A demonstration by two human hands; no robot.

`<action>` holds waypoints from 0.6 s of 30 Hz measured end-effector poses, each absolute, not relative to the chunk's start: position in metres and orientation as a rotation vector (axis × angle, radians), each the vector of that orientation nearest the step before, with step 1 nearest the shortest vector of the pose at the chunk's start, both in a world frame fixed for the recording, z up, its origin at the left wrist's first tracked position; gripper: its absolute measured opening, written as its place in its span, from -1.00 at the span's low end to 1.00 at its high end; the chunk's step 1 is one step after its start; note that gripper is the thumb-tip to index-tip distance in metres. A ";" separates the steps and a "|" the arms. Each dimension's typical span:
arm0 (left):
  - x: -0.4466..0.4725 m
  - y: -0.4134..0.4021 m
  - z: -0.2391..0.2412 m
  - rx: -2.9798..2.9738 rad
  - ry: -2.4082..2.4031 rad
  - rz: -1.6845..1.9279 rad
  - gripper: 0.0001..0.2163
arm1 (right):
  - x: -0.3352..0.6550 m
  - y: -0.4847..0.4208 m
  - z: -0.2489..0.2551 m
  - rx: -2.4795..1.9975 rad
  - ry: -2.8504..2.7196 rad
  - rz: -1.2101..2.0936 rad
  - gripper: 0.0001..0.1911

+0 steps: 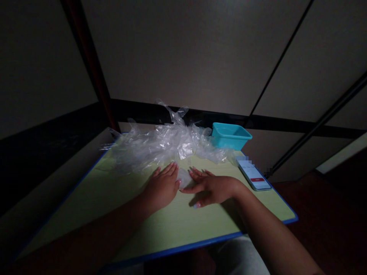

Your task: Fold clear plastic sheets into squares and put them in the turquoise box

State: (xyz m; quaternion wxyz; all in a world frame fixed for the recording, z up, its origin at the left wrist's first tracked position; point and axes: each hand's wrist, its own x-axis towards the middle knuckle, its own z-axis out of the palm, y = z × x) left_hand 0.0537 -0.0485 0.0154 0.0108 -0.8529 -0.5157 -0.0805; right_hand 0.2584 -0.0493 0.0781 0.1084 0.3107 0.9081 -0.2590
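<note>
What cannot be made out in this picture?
Head view:
Phone screen: text too small, top part blurred.
Blue tub: its front wall hides the bottom.
Plastic bags: how many, heap too tangled.
Clear piece between left hand and right hand: edges lost under the hands.

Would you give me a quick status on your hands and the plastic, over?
Left hand, right hand open, flat on table. Both touch a clear bag between them. Bag pile just behind; bin, phone far right.

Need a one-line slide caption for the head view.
Left hand and right hand flat on a green table, touching a clear plastic piece, near a plastic heap, teal bin and phone.
</note>
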 end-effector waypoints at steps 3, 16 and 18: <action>0.052 -0.048 0.013 -2.658 -1.632 -0.256 -0.50 | 0.262 -0.049 0.082 0.895 2.694 -0.768 -0.36; 0.057 -0.052 0.011 -2.590 -1.733 -0.276 -0.35 | 0.245 -0.035 0.050 1.297 2.805 -0.594 -0.39; 0.057 -0.053 0.012 -2.553 -1.761 -0.260 -0.33 | 0.240 -0.036 0.049 1.262 2.808 -0.593 -0.44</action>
